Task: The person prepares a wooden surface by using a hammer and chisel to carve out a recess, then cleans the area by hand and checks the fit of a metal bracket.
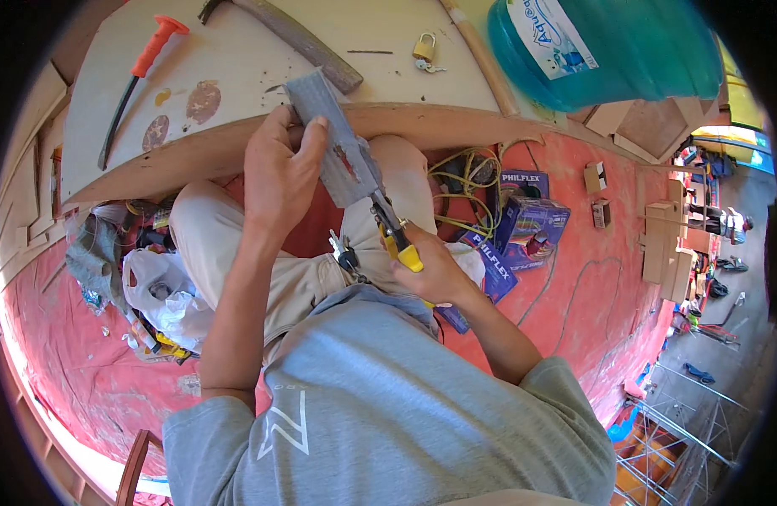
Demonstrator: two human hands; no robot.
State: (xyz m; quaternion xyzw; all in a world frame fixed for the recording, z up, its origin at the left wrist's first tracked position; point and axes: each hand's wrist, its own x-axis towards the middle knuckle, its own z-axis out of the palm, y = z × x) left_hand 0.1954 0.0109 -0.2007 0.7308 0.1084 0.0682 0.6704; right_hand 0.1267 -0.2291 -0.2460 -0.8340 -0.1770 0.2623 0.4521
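Observation:
My left hand [279, 173] grips a grey, flat rectangular metal piece [336, 148] by its left edge, thumb on its face. The piece is tilted in front of the table edge and has a rough slot with reddish-brown marks near its right side. My right hand [436, 268] is closed around the yellow handles of tin snips [395, 239]. Their dark jaws meet the lower right part of the metal piece; whether they bite into it I cannot tell. A hammer [308, 42] lies on the table just beyond my left hand.
On the pale table [236, 51] lie an orange-handled chisel-like tool [146, 63], a padlock with keys [424, 51], a wooden stick [481, 59] and a large teal water jug [607, 51]. Purple boxes [532, 223], yellow cable [473, 181] and a white plastic bag [165, 291] rest on the red floor.

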